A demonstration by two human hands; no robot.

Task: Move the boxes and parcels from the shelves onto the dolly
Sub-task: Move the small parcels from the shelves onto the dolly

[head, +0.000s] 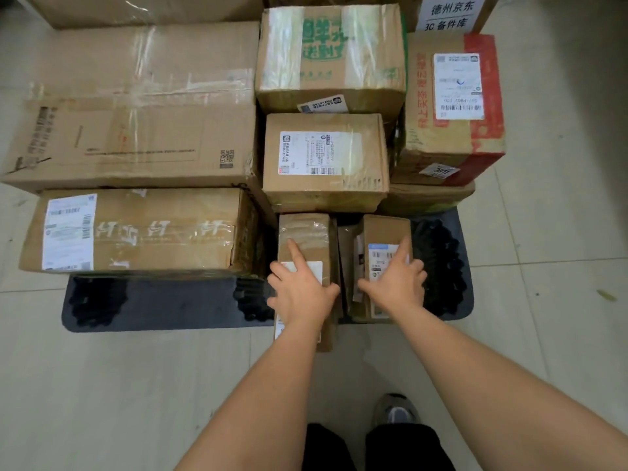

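Cardboard boxes: stacked closely across the black dolly (163,304).
Left hand (300,290): fingers spread, flat on the narrow taped parcel (304,237) at the dolly's front edge.
Right hand (396,278): spread open, pressing the labelled small box (385,232) beside it.

From my remote station, I see a floor (119,385) of pale, cream-coloured tiles with thin grey grout lines, lightly scuffed and glossy under soft, even indoor light. A small yellowish-green scrap (606,295) lies on the tiles at the right. The upper right corner falls into shadow. No wall, window or furniture comes within my view.
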